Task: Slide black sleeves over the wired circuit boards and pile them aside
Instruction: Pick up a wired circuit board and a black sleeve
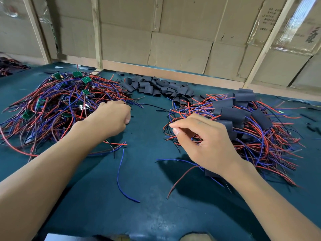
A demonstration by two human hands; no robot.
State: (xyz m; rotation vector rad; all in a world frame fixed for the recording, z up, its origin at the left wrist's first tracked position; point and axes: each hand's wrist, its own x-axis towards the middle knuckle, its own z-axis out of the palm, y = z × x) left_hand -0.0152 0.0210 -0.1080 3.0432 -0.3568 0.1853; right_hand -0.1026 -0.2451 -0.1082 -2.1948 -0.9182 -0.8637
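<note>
On the counter (pixel 147 171), left hand (pixel 111 117) curls at the unsleeved pile (pixel 57 101), contents hidden. Right hand (pixel 203 141) hangs loose. Boards seem light, wires floppy: hold the board edge.

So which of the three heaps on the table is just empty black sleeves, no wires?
The middle heap of loose black sleeves, at the back by the cardboard wall. The left pile shows bare green boards; the right pile has sleeved, wired ones.

Dark printed characters on the brown cardboard wall panels (pixel 267 20) at upper right, too blurred and small to read, no other label, brand or number legible
</note>
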